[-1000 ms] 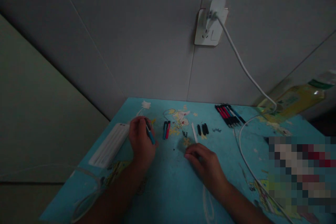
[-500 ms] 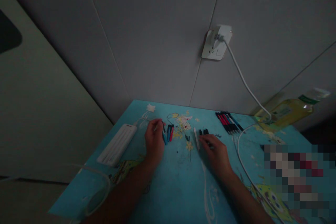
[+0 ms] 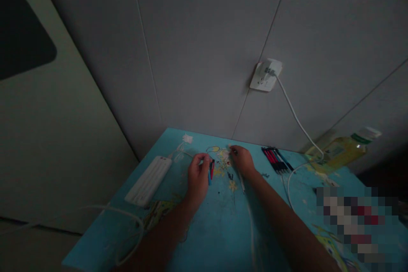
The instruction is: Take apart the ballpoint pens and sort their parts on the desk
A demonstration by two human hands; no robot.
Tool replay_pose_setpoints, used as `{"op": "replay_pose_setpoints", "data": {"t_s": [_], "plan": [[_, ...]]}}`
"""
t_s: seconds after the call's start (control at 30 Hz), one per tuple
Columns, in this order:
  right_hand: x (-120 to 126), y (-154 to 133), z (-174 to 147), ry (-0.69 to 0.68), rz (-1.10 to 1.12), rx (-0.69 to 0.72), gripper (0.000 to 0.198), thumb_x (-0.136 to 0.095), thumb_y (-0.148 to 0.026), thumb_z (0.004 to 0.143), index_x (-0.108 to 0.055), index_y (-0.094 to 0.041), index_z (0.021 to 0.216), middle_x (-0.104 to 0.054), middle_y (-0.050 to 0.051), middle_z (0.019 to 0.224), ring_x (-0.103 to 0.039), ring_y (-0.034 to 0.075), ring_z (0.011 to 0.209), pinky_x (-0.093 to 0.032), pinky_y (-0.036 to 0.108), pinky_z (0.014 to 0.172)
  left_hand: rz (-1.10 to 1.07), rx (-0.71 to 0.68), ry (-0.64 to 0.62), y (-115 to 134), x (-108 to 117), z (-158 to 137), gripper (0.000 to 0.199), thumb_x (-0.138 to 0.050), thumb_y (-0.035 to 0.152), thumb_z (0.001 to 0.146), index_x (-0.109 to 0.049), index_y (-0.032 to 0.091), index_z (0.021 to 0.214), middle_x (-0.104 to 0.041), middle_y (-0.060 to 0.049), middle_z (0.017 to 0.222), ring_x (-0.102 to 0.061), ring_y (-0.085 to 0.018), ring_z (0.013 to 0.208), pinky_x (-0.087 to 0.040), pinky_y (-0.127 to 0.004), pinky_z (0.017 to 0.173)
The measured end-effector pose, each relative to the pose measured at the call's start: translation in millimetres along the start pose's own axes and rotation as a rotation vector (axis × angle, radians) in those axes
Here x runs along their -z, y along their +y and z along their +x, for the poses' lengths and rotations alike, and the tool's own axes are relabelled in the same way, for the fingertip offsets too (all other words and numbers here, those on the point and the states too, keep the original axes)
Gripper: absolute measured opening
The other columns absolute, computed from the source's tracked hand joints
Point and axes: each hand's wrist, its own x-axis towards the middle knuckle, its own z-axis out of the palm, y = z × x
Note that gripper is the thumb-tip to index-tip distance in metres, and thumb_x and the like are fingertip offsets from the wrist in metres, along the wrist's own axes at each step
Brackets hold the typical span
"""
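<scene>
My left hand [image 3: 198, 180] is closed, its fingertips pinched together beside a blue pen barrel [image 3: 209, 177] and a red pen barrel [image 3: 212, 171] on the table. What it pinches is hard to see. Further right, my right hand [image 3: 244, 161] hovers over the table's printed picture with its fingers curled together. Something small and dark shows at those fingertips, too dim to name. A slim white stick [image 3: 242, 184] lies partly under the right wrist. Between the hands rest small black pieces [image 3: 230, 176]. The right hand and forearm hide the black pieces behind them.
A row of red, black and blue pens [image 3: 277, 160] lies at the back right. A white power strip [image 3: 149, 182] is on the left. Behind the pens, a bottle of yellow liquid [image 3: 342, 151] stands near a white cable [image 3: 295, 114] running from the wall socket [image 3: 263, 80].
My right hand has moved left and away from me, off the white stick and black pieces. The left hand now covers more of the blue barrels. The camera view has tilted up.
</scene>
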Motion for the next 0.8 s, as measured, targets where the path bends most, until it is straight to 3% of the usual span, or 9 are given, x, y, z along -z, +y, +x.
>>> {"op": "replay_pose_setpoints", "data": {"t_s": [0.13, 0.27, 0.37, 0.43, 0.5, 0.63, 0.8], "plan": [[-2.7, -0.9, 7.5, -0.018, -0.009, -0.008, 0.03, -0.057, -0.018, 0.085, -0.069, -0.02, 0.113, -0.072, 0.009, 0.106, -0.065, 0.02, 0.094, -0.044, 0.026, 0.083, 0.001, -0.008, -0.024, -1.8, 0.0, 0.5, 0.02, -0.057, 0.04, 0.091, -0.061, 0.02, 0.091, -0.062, 0.001, 0.08, -0.058, -0.01, 0.072, -0.047, -0.019, 0.067], [10.2, -8.9, 1.9, -0.011, 0.032, 0.004, 0.041, -0.058, -0.017, 0.083, -0.063, -0.02, 0.124, -0.07, 0.009, 0.11, -0.065, 0.019, 0.093, -0.045, 0.027, 0.085, 0.006, -0.002, -0.031, -4.9, 0.9, 1.1, 0.022, -0.057, 0.041, 0.091, -0.061, 0.019, 0.092, -0.063, 0.001, 0.081, -0.059, -0.01, 0.072, -0.047, -0.019, 0.066], [23.3, -24.4, -24.5, 0.018, 0.086, 0.034, 0.039, -0.052, -0.021, 0.09, -0.059, -0.019, 0.128, -0.068, 0.009, 0.116, -0.064, 0.018, 0.094, -0.046, 0.028, 0.087, -0.003, 0.041, -0.055, -9.7, 1.8, 2.2, 0.027, -0.059, 0.045, 0.088, -0.061, 0.019, 0.095, -0.063, 0.0, 0.082, -0.058, -0.009, 0.064, -0.045, -0.018, 0.057], [28.0, -37.3, -52.7, 0.012, 0.151, 0.078, 0.031, -0.045, -0.028, 0.096, -0.062, -0.021, 0.121, -0.069, 0.007, 0.111, -0.065, 0.016, 0.09, -0.048, 0.026, 0.082, -0.024, 0.088, -0.098, -13.7, 2.0, 2.0, 0.031, -0.06, 0.047, 0.087, -0.059, 0.019, 0.101, -0.063, 0.0, 0.084, -0.053, -0.006, 0.054, -0.04, -0.017, 0.048], [28.0, -48.9, -81.7, -0.007, 0.369, 0.134, 0.03, -0.045, -0.034, 0.097, -0.064, -0.021, 0.116, -0.07, 0.007, 0.108, -0.065, 0.016, 0.087, -0.05, 0.025, 0.075, -0.042, 0.102, -0.155, -17.6, 1.2, 0.7, 0.034, -0.06, 0.047, 0.087, -0.057, 0.019, 0.105, -0.063, 0.0, 0.087, -0.049, -0.005, 0.049, -0.037, -0.017, 0.044], [18.7, -60.8, -115.4, 0.018, 0.505, 0.124, 0.028, -0.053, -0.033, 0.092, -0.066, -0.02, 0.114, -0.07, 0.006, 0.1, -0.063, 0.017, 0.081, -0.048, 0.026, 0.072, -0.036, 0.064, -0.27, -22.1, -2.4, -4.7, 0.031, -0.061, 0.043, 0.087, -0.056, 0.017, 0.102, -0.062, 0.0, 0.082, -0.05, -0.006, 0.052, -0.039, -0.018, 0.047], [10.1, -58.2, -115.8, 0.003, 0.517, 0.066, 0.023, -0.055, -0.031, 0.09, -0.068, -0.016, 0.101, -0.068, 0.004, 0.082, -0.059, 0.016, 0.069, -0.044, 0.025, 0.063, 0.152, -0.04, -0.349, -22.7, 0.4, -2.1, 0.023, -0.053, 0.039, 0.093, -0.058, 0.018, 0.102, -0.064, -0.003, 0.086, -0.058, -0.012, 0.067, -0.047, -0.022, 0.062]]}}
